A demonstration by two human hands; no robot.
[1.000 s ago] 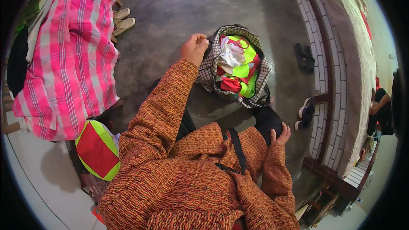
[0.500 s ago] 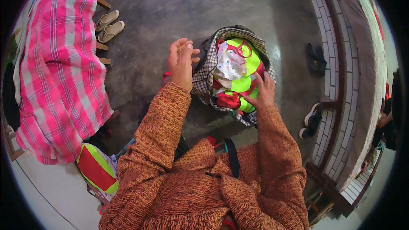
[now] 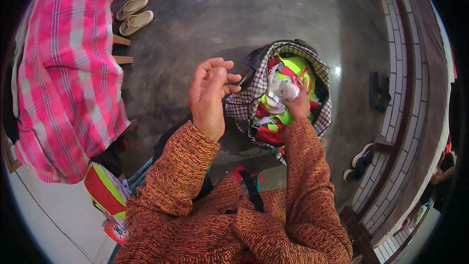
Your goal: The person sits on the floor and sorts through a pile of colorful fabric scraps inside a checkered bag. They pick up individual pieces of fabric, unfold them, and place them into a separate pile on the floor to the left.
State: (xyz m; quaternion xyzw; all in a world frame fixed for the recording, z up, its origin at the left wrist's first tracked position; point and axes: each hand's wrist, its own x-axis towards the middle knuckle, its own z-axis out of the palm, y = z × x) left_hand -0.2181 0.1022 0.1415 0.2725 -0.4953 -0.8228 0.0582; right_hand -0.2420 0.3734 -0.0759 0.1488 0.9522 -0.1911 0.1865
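In front of me stands a checked fabric bag (image 3: 238, 106) with a dark rim, its mouth wide open. Neon yellow and red cloth (image 3: 294, 63) fills it. Reaching inside, my right hand (image 3: 299, 105) has its thumb and fingers around a crumpled white plastic bag (image 3: 285, 88) lying on top of the cloth; part of the grip is hidden. My left hand (image 3: 210, 98) hangs in the air just left of the bag, fingers apart and loosely bent, holding nothing.
A pink plaid cover (image 3: 73, 68) drapes over furniture with wooden legs on the left. Pale slip-on shoes (image 3: 137, 23) sit beside it on the grey floor (image 3: 234, 10). Dark shoes (image 3: 379, 91) and sneakers (image 3: 359, 161) lie along the white brick base (image 3: 395, 68). A yellow-red bundle (image 3: 104, 191) is at lower left.
My right hand has moved from the bag's right edge inward onto the crumpled white plastic, which is now bunched up. The whole view has shifted slightly; my left hand stays raised and empty.
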